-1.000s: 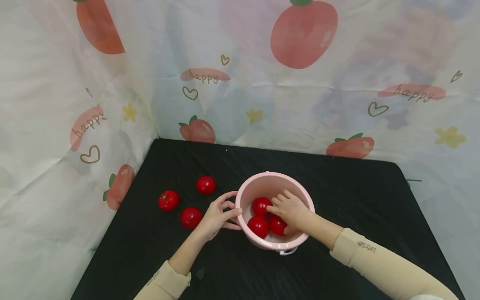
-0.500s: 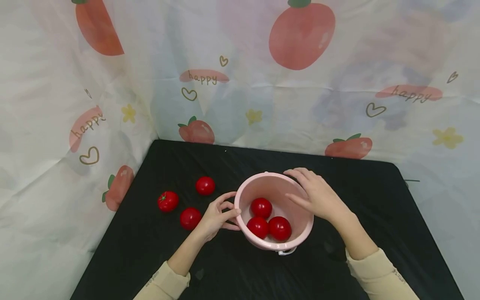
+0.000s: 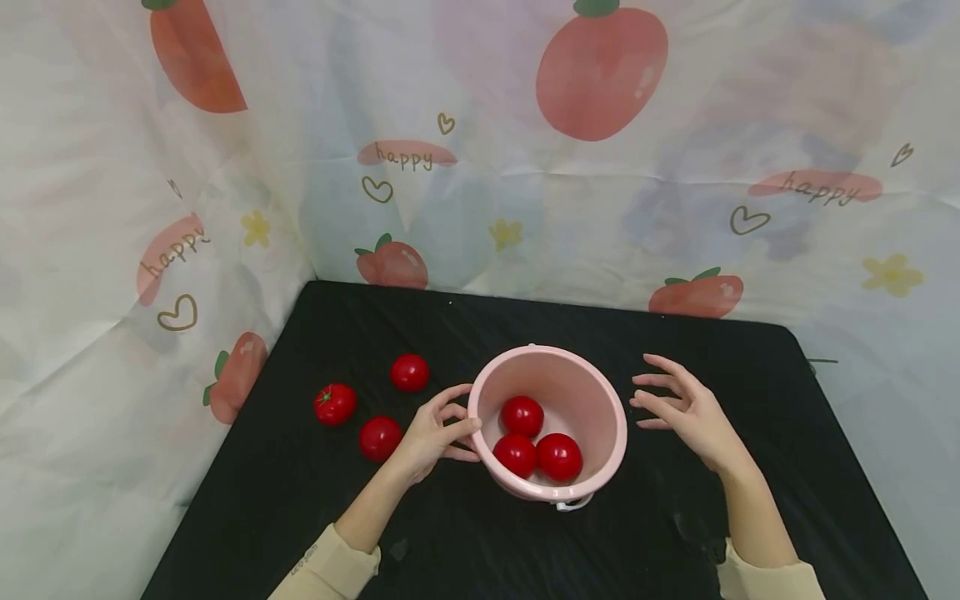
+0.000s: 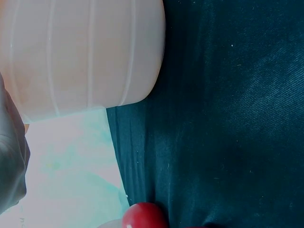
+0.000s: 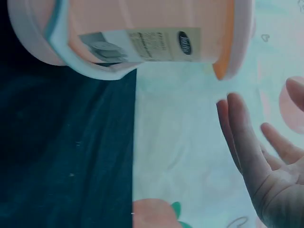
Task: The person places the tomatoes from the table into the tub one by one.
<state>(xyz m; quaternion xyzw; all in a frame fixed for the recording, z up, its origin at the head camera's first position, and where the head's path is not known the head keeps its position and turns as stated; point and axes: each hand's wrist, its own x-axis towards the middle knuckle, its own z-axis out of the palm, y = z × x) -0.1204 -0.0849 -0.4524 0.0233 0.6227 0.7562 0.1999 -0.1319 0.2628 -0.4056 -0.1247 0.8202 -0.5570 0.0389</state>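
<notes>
A pink bucket point(image 3: 592, 392) stands on the dark table, with three red tomatoes point(image 3: 559, 457) inside at its bottom. My left hand point(image 3: 429, 435) holds the bucket's left rim, thumb over the edge and fingers along the outer wall. In the left wrist view that hand point(image 4: 10, 156) is only partly visible beside the ribbed bucket wall point(image 4: 85, 52). To the right of the bucket, apart from it, is my right hand point(image 3: 697, 417), fingers spread and holding nothing. The right wrist view shows its loose fingers point(image 5: 243, 128) near the bucket's rim.
Three more red tomatoes lie on the table left of my left hand: one with a green stem point(image 3: 335, 404), a rear one point(image 3: 409, 372) and a near one point(image 3: 380, 438). The bucket's white handle point(image 3: 576, 503) hangs at its front. A printed cloth point(image 3: 480, 208) hangs behind the table.
My right hand has come out of the bucket, leaving a tomato there, and moved right, past the rim. My left hand stays on the rim.
</notes>
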